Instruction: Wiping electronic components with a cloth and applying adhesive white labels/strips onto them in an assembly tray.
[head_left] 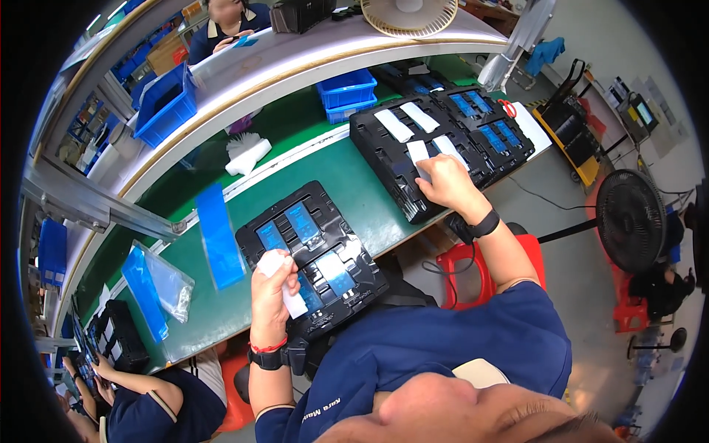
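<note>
The tray [323,246] is black moulded plastic, ribbed and pocketed, with a low sheen; the panels [303,224] set in it are smooth and glossy blue. The strips [419,116] look like matt white paper. The table [332,166] has a smooth green surface that reflects softly. The film [220,236] is shiny blue plastic, and the bag [173,284] is clear, crinkled plastic with bright glints. The bin [166,107] and the stool [526,255] are smooth plastic, blue and red. The shelf [295,55] is pale and smooth, its edge wood-like. The shirt [458,340] is matt navy cloth; the wristband [486,223] looks dark and matt.
</note>
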### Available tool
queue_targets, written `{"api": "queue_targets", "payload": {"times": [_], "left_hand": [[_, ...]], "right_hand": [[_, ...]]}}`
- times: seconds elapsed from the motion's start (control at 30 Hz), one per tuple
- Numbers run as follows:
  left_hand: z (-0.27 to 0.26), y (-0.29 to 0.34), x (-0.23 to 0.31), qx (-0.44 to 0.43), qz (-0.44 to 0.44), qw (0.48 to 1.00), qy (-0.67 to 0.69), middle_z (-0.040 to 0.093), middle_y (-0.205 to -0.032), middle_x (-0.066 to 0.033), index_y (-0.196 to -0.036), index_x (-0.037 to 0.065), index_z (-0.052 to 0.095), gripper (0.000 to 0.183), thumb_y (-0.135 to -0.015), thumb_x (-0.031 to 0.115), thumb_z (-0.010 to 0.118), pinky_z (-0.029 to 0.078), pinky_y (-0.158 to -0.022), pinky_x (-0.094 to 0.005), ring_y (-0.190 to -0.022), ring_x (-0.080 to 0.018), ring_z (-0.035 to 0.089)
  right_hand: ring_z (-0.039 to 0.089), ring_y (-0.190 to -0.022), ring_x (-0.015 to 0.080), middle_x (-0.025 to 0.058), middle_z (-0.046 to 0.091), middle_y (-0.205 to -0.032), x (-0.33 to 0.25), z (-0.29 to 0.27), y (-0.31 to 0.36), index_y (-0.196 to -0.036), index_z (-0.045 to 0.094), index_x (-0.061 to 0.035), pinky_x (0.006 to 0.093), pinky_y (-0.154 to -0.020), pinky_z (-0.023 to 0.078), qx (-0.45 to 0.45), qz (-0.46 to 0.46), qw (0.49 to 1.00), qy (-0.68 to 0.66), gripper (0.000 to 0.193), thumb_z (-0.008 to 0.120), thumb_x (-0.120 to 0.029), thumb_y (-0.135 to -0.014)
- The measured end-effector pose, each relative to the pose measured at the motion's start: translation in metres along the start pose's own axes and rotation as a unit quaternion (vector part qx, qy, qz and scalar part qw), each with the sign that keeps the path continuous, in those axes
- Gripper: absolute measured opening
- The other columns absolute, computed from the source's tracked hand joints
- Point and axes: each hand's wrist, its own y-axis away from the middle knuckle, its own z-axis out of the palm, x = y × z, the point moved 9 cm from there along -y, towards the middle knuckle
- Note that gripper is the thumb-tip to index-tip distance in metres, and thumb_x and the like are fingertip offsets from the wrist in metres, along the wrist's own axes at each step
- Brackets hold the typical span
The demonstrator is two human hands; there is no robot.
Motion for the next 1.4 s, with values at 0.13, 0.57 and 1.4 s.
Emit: {"api": "queue_targets", "payload": {"times": [0.13,0.57,1.4], "left_hand": [[-0.018,0.003,0.004,0.001,0.008,0.999,0.031,0.057,-0.076,-0.0063,-0.097,0.004,0.054,0.013,-0.087,0.003,0.062,0.039,-0.044,-0.0220,-0.054,-0.0094,0.050],[-0.065,-0.009,0.001,0.014,0.007,0.998,0.057,0.056,-0.079,-0.0063,-0.103,0.005,0.052,0.017,-0.088,0.006,0.061,0.040,-0.047,-0.0218,-0.058,-0.0099,0.050],[-0.031,-0.027,-0.003,0.011,0.002,0.998,0.055,0.063,-0.095,-0.0199,-0.137,0.000,0.032,0.060,-0.084,-0.008,0.057,0.057,-0.073,-0.0362,-0.079,-0.0246,0.066]], "right_hand": [[0.062,-0.077,0.0369,0.0186,0.063,-0.073,0.000,0.005,-0.002,-0.088,0.066,0.0019,0.0445,-0.074,0.049,0.015,-0.015,0.999,0.029,0.024,0.068,-0.010,-0.067],[0.063,-0.075,0.0289,0.0124,0.064,-0.071,-0.013,0.001,0.011,-0.074,0.065,-0.0025,0.0391,-0.072,0.046,0.083,-0.044,0.992,0.078,0.010,0.056,-0.001,-0.072],[0.059,-0.099,0.0321,0.0149,0.064,-0.105,-0.065,-0.052,0.001,-0.108,0.062,-0.0026,0.0393,-0.088,0.043,0.084,-0.018,0.996,-0.028,0.040,0.062,-0.001,-0.069]]}}
